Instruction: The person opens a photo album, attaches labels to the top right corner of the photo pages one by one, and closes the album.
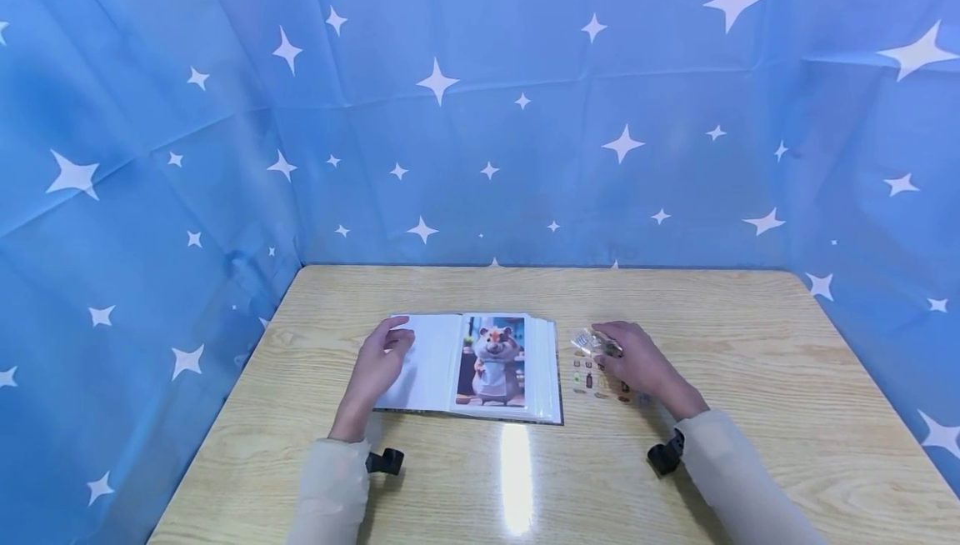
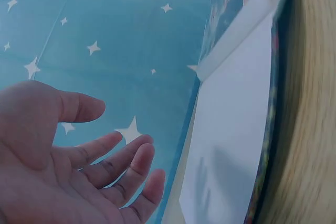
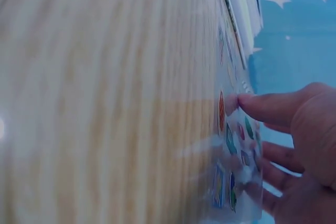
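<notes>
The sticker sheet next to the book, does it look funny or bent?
Yes, a little. The clear plastic sticker sheet beside the open white photo album is not lying flat: its far end curls up off the wooden table where the right hand holds it. Nothing looks torn or spilled.

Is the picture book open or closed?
Open. The photo album lies flat on the table, showing a blank left page and a hamster picture on the right page. The left hand rests on the blank page.
</notes>
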`<state>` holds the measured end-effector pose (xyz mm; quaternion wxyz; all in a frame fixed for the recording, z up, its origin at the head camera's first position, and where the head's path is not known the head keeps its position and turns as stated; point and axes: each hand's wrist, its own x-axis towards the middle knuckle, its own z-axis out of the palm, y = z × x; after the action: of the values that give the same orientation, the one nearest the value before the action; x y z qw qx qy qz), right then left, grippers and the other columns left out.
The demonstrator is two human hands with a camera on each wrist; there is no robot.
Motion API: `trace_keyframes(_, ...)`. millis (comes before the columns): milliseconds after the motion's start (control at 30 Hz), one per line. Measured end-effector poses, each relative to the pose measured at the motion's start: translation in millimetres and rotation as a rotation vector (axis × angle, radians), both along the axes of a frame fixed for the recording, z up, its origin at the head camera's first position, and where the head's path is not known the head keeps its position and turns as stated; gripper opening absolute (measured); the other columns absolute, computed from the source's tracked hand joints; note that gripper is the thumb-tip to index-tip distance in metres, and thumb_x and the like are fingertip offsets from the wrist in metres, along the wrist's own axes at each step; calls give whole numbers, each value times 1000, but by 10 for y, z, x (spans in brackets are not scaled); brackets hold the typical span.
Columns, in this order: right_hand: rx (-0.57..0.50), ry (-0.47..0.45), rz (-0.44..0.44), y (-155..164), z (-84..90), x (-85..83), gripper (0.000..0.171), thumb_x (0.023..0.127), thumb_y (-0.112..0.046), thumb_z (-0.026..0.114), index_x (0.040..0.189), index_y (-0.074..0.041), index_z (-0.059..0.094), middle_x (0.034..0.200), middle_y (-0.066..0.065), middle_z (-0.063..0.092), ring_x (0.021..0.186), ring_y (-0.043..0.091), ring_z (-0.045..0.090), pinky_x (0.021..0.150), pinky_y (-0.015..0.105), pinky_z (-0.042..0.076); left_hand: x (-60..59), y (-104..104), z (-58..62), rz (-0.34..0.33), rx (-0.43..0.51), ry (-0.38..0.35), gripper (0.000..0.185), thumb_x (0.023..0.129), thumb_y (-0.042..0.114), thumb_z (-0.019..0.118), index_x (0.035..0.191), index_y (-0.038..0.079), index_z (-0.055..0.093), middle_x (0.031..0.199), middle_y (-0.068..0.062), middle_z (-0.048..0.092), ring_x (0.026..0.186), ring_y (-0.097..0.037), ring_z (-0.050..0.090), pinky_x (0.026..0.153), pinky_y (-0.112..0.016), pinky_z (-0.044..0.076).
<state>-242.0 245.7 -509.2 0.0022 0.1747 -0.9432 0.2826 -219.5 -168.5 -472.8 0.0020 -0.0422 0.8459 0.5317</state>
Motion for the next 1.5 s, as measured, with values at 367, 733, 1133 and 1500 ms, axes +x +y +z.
trace_keyframes(367, 49, 2, -43, -12, 51, 16, 55, 87, -13, 75, 138, -2, 56, 127, 24, 59, 113, 42, 49, 87, 59, 33, 3, 270, 18, -57, 4, 52, 39, 101, 21, 55, 137, 6, 55, 119, -11, 67, 114, -28, 62, 91, -44, 51)
trace_keyframes(733, -21, 1, -13, 50, 40, 17, 46, 90, -4, 69, 134, 2, 57, 110, 16, 61, 94, 29, 60, 81, 50, 51, -16, 531, 6, -121, 35, 67, 38, 100, 23, 57, 136, 8, 57, 115, -7, 68, 110, -25, 63, 89, -41, 52)
trace_keyframes(1133, -79, 22, -8, 52, 83, 60, 34, 93, 1, 62, 126, 1, 63, 92, 3, 66, 77, 11, 61, 64, 26, 52, -1, 732, -24, -219, 97, 60, 38, 102, 27, 56, 135, 8, 57, 117, -10, 67, 110, -24, 62, 91, -43, 51)
trace_keyframes(1500, -164, 37, 33, 35, 267, 157, 34, 88, 6, 64, 121, -1, 66, 80, -3, 64, 67, 6, 55, 57, 23, 49, 21, 965, 22, -297, 161, 38, 37, 102, 25, 54, 135, 8, 56, 120, -15, 66, 111, -30, 63, 85, -40, 53)
